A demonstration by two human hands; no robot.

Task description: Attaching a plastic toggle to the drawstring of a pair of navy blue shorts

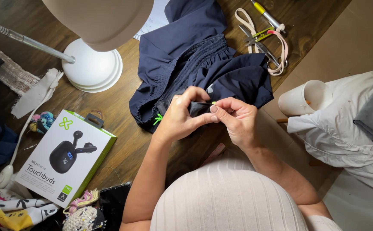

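Ribbed white top (229, 192): nearest the lens.
Left hand (179, 117): pinched on the dark navy fabric garment (195, 64).
Right hand (237, 119): fingertips closed on the fold; needle unclear.
Garment: on the wooden bench (122, 115).
Progress: fold gripped, rest lies loose.

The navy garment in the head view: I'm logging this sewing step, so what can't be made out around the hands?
- Navy garment: the pinched fold is hidden by the left hand and right hand.
- Any needle: too small to tell.
- Lamp: shade cut off by the top edge.
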